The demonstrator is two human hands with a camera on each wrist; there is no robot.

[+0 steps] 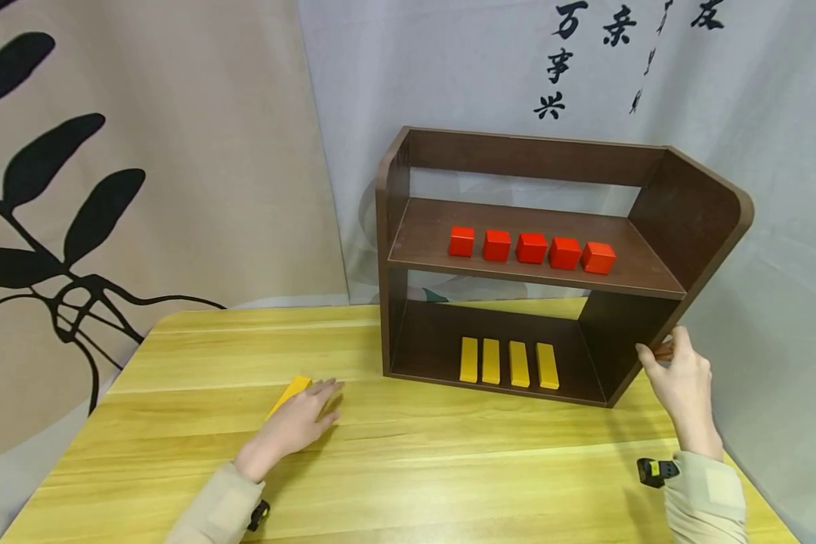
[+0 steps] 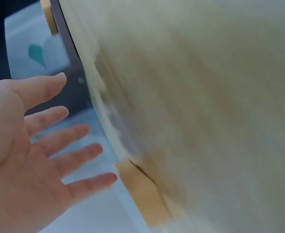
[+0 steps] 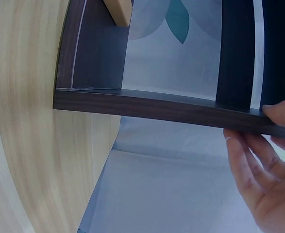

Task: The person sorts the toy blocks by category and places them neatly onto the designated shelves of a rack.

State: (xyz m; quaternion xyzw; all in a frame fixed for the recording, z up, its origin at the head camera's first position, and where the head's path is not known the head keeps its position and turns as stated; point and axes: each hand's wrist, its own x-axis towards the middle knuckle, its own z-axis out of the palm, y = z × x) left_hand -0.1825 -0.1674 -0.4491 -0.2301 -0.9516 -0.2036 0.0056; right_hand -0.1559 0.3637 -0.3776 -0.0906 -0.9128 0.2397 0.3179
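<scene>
A brown two-tier wooden shelf (image 1: 537, 283) stands on the table. My right hand (image 1: 683, 389) pinches the front edge of its right side panel; in the right wrist view the thumb (image 3: 283, 114) lies on the inner side and the fingers on the outer side. My left hand (image 1: 291, 423), fingers spread and holding nothing, hovers beside a yellow block (image 1: 291, 391) left of the shelf. That block is partly hidden behind the hand in the head view. Several red cubes (image 1: 532, 248) sit in a row on the upper tier, and several yellow blocks (image 1: 491, 361) on the lower one.
The wooden table (image 1: 408, 468) extends in front and to the left of the shelf. Behind it hangs a cloth (image 1: 245, 151) with dark leaf prints and black characters. Small black devices are on both wrists.
</scene>
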